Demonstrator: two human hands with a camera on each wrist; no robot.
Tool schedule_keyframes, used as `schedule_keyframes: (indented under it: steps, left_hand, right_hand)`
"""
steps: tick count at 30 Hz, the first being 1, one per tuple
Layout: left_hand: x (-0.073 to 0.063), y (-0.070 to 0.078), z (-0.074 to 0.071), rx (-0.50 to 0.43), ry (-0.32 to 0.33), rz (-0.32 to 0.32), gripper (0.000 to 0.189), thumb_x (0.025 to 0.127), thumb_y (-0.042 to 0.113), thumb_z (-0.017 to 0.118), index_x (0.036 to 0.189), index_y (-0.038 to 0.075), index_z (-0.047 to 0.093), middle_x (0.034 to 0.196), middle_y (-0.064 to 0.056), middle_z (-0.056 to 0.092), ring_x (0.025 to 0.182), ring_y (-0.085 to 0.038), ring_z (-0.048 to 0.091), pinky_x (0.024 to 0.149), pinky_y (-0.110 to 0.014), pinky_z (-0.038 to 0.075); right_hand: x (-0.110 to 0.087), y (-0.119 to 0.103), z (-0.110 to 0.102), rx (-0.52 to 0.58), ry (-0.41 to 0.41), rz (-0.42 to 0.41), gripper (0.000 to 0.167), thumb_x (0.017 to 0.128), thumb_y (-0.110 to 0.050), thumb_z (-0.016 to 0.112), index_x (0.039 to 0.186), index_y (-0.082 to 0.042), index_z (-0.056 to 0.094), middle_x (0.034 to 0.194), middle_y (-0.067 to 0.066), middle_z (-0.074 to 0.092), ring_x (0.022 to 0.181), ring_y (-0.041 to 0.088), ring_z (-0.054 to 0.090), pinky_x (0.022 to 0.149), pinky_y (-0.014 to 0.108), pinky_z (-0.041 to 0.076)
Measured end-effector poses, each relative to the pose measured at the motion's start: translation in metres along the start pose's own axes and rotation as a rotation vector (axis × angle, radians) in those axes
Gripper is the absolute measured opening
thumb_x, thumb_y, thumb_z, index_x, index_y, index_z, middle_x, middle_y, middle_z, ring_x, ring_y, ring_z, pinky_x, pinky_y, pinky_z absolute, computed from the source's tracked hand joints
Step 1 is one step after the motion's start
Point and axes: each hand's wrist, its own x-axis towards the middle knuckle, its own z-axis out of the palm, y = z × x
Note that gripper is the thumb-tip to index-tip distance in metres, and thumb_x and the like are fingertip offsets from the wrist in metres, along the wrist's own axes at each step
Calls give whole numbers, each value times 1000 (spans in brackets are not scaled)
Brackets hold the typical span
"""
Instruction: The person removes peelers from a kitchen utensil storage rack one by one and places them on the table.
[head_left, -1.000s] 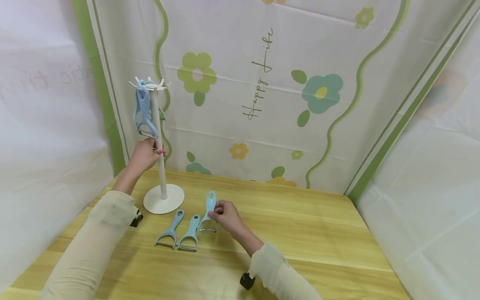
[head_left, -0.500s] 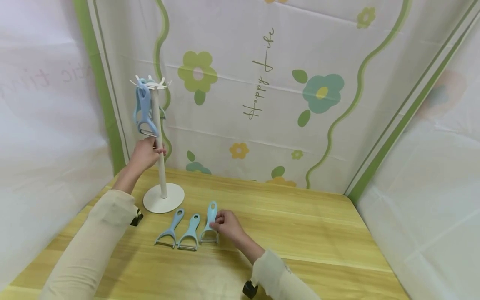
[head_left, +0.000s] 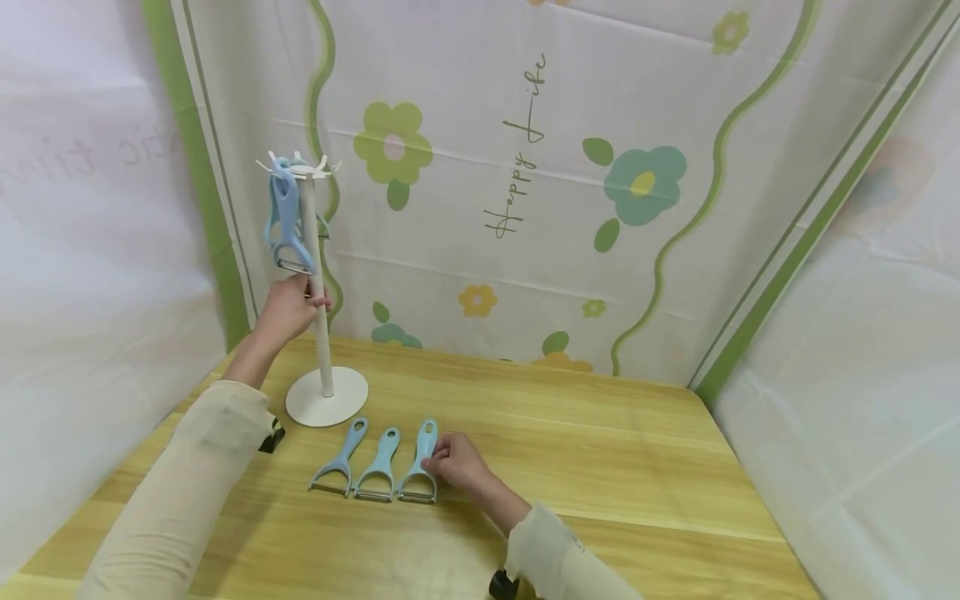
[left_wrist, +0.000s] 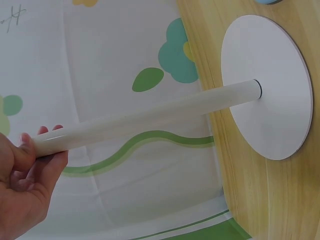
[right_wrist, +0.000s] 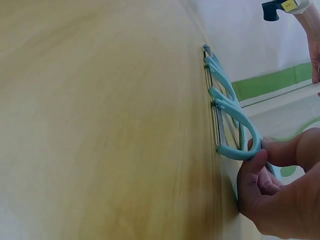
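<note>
My left hand (head_left: 288,310) grips the pole of a white stand (head_left: 323,354), thumb and fingers wrapped round it below the hooks. Blue peelers (head_left: 288,212) hang from the hooks, overlapping one another. On the table, my right hand (head_left: 460,461) pinches a light blue Y-shaped peeler (head_left: 426,439) by its handle, blade end toward me. Left of it lie a second light blue peeler (head_left: 385,454) and a greyish-blue peeler (head_left: 347,454), side by side. The right wrist view shows thumb and fingers at the neck of the pinched peeler (right_wrist: 241,120), its blade close to the wood.
The stand's round white base (head_left: 307,406) rests on the wooden table (head_left: 600,467), near its back left. A flowered white curtain (head_left: 457,225) rises behind the table, with white sheets on both sides. Some hooks (head_left: 324,164) at the right of the stand's top show bare.
My right hand has brought the peeler down and toward me, into line with the other two on the table. My left hand keeps its grip on the pole.
</note>
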Motion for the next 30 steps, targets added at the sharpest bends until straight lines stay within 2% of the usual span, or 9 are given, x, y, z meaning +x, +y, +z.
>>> schedule_keyframes:
  steps: [8, 14, 19, 25, 30]
  left_hand:
    - [1, -2, 0, 7, -5, -5, 11, 95, 4, 60, 99, -6, 60, 98, -27, 69, 103, -48, 66, 83, -56, 54]
    - [0, -2, -1, -13, -2, 3, 10, 94, 4, 61, 97, -6, 61, 98, -28, 69, 102, -48, 67, 84, -56, 54]
    - [0, -5, -2, -38, -24, 20, 11, 96, 4, 60, 100, -6, 59, 101, -29, 70, 102, -48, 67, 87, -57, 53]
    - [1, -11, -3, -104, -61, 35, 13, 100, 6, 56, 106, -5, 57, 104, -29, 68, 103, -46, 66, 90, -57, 52]
    - [0, -16, 0, -222, -144, 32, 18, 104, 3, 45, 115, -7, 56, 116, -30, 65, 113, -48, 62, 99, -58, 48]
  right_hand:
    - [-2, -1, 1, -117, 50, -9, 10, 81, -1, 76, 80, 2, 67, 60, -3, 56, 58, 9, 49, 56, 20, 41]
    - [-2, -3, 1, -182, 63, -23, 13, 80, -4, 79, 76, 0, 67, 58, 0, 60, 55, 8, 51, 53, 20, 42]
    - [-2, -4, 0, -230, 55, -35, 15, 81, -6, 79, 72, -1, 67, 55, -2, 57, 52, 8, 49, 51, 20, 42]
    - [1, -3, -2, -333, 25, -70, 23, 82, -10, 80, 64, -4, 66, 51, -7, 52, 50, 6, 44, 51, 19, 39]
    - [1, -6, -6, -430, 2, -93, 35, 88, -20, 76, 58, -9, 61, 49, -9, 47, 47, 6, 38, 47, 20, 33]
